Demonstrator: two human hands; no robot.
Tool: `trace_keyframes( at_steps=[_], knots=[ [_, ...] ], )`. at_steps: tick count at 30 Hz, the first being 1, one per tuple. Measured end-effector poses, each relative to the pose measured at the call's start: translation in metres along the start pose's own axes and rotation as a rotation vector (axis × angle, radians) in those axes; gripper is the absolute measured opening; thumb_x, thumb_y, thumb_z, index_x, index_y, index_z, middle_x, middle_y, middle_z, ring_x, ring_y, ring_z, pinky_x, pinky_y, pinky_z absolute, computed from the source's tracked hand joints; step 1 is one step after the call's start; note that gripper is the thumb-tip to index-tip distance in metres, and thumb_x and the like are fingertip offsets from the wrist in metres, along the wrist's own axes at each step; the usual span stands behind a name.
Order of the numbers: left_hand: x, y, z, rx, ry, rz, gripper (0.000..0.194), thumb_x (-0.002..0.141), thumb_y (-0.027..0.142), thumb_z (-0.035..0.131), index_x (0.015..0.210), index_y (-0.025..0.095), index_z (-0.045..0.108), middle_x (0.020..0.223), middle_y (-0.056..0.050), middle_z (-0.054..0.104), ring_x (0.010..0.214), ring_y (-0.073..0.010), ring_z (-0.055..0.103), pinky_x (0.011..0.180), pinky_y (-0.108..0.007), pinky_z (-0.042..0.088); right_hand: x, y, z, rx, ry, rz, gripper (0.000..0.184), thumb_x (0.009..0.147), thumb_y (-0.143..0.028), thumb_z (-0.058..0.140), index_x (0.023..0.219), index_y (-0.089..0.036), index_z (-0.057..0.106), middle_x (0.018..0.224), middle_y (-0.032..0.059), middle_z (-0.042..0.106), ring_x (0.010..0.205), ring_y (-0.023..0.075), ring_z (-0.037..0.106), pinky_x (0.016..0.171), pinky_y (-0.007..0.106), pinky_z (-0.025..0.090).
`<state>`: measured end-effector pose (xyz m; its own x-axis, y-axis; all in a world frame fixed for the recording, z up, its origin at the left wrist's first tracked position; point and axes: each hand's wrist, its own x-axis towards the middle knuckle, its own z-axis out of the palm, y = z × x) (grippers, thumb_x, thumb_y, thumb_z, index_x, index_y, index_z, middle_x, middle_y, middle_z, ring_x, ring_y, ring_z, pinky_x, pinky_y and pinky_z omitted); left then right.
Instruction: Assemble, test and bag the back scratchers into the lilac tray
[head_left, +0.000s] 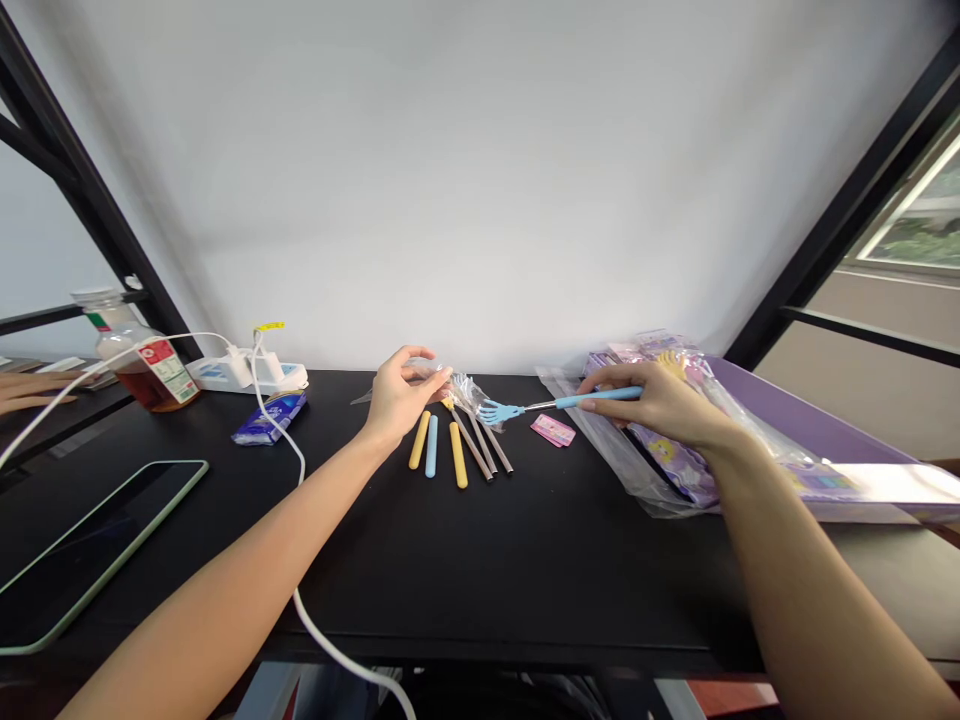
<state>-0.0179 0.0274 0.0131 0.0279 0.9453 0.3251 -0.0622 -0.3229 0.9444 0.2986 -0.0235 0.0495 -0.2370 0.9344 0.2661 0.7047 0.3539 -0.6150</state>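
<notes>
My right hand is closed around the handle of a light blue back scratcher, its claw end pointing left above the desk. Left of it, my left hand pinches a clear plastic wrapper, which partly covers a bundle of metal rods. Below the wrapper lie metal rods, fanned towards me. Beside them are two yellow handles and one blue handle, separate from the rods. Small pink cards lie between my hands.
A purple box with plastic-wrapped packages stands at the right. To the left are a tissue pack, a power strip, a glass bottle and a phone. A white cable crosses the desk. Another person's hand shows at far left.
</notes>
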Motion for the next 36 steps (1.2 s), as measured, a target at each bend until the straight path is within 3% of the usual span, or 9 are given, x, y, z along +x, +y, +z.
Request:
trace_keyframes(
  at_steps=[6, 9, 12, 17, 21, 26, 30, 33, 36],
  knots=[
    [-0.002, 0.002, 0.005, -0.093, 0.067, -0.034, 0.038, 0.073, 0.028, 0.085, 0.091, 0.018, 0.053, 0.068, 0.005, 0.064, 0.067, -0.0147, 0.072, 0.078, -0.034, 0.064, 0.000, -0.007, 0.007, 0.069, 0.005, 0.012, 0.046, 0.081, -0.063, 0.069, 0.097, -0.020, 0.073, 0.070, 0.0025, 0.065, 0.058, 0.0140, 0.053, 0.055, 0.028, 0.042],
    [-0.004, 0.004, 0.007, -0.089, 0.058, -0.065, 0.036, 0.075, 0.026, 0.083, 0.094, 0.018, 0.053, 0.072, 0.004, 0.065, 0.070, -0.0150, 0.073, 0.080, -0.034, 0.064, 0.002, -0.005, 0.009, 0.059, 0.078, 0.014, 0.045, 0.080, -0.063, 0.070, 0.097, -0.021, 0.072, 0.068, 0.0006, 0.063, 0.059, 0.0136, 0.053, 0.057, 0.028, 0.041],
    [-0.007, 0.005, 0.010, -0.089, 0.021, -0.081, 0.033, 0.080, 0.027, 0.079, 0.101, 0.020, 0.054, 0.076, 0.003, 0.067, 0.075, -0.0154, 0.074, 0.083, -0.035, 0.064, 0.005, -0.005, 0.016, 0.128, 0.071, 0.003, 0.044, 0.082, -0.061, 0.070, 0.099, -0.021, 0.070, 0.074, 0.0011, 0.063, 0.065, 0.0143, 0.055, 0.062, 0.029, 0.042],
    [-0.014, 0.000, 0.021, -0.169, -0.089, -0.013, 0.041, 0.083, 0.027, 0.075, 0.118, 0.023, 0.053, 0.084, 0.001, 0.070, 0.085, -0.0189, 0.076, 0.092, -0.039, 0.061, 0.011, -0.017, 0.049, 0.335, 0.088, -0.014, 0.042, 0.087, -0.061, 0.063, 0.099, -0.023, 0.055, 0.065, -0.0059, 0.049, 0.054, 0.0103, 0.042, 0.053, 0.025, 0.034],
    [-0.020, -0.004, 0.032, -0.198, -0.176, 0.035, 0.036, 0.086, 0.031, 0.073, 0.117, 0.023, 0.056, 0.087, -0.001, 0.068, 0.089, -0.0195, 0.075, 0.094, -0.040, 0.061, 0.015, -0.027, 0.080, 0.365, 0.083, -0.008, 0.037, 0.094, -0.059, 0.054, 0.103, -0.026, 0.041, 0.063, -0.0090, 0.044, 0.051, 0.0093, 0.037, 0.049, 0.023, 0.030],
    [-0.016, -0.008, 0.032, -0.114, -0.116, 0.122, 0.028, 0.086, 0.040, 0.072, 0.102, 0.019, 0.061, 0.087, -0.002, 0.068, 0.082, -0.0176, 0.071, 0.081, -0.034, 0.063, 0.015, -0.030, 0.086, 0.371, -0.056, -0.057, 0.034, 0.092, -0.053, 0.061, 0.102, -0.025, 0.043, 0.062, -0.0080, 0.052, 0.051, 0.0104, 0.047, 0.050, 0.024, 0.037],
    [-0.004, -0.007, 0.017, -0.118, -0.042, 0.108, 0.028, 0.086, 0.036, 0.073, 0.106, 0.020, 0.061, 0.082, -0.001, 0.068, 0.077, -0.0152, 0.069, 0.079, -0.032, 0.062, 0.013, -0.028, 0.077, 0.488, -0.148, -0.075, 0.035, 0.078, -0.044, 0.079, 0.097, -0.021, 0.060, 0.079, 0.0016, 0.069, 0.074, 0.0188, 0.069, 0.071, 0.032, 0.054],
    [-0.003, -0.003, 0.011, -0.115, -0.127, 0.063, 0.030, 0.086, 0.035, 0.072, 0.109, 0.020, 0.060, 0.081, -0.001, 0.067, 0.076, -0.0147, 0.068, 0.078, -0.032, 0.062, 0.013, -0.026, 0.079, 0.474, -0.091, -0.108, 0.034, 0.075, -0.045, 0.081, 0.092, -0.019, 0.066, 0.076, 0.0030, 0.070, 0.071, 0.0197, 0.068, 0.069, 0.033, 0.053],
    [-0.011, -0.002, 0.015, -0.082, -0.317, 0.036, 0.032, 0.086, 0.038, 0.072, 0.110, 0.019, 0.060, 0.084, -0.002, 0.066, 0.075, -0.0156, 0.068, 0.078, -0.033, 0.062, 0.014, -0.025, 0.085, 0.317, 0.095, -0.155, 0.035, 0.072, -0.045, 0.083, 0.080, -0.021, 0.059, 0.060, -0.0037, 0.056, 0.054, 0.0128, 0.052, 0.055, 0.029, 0.041]
  ],
)
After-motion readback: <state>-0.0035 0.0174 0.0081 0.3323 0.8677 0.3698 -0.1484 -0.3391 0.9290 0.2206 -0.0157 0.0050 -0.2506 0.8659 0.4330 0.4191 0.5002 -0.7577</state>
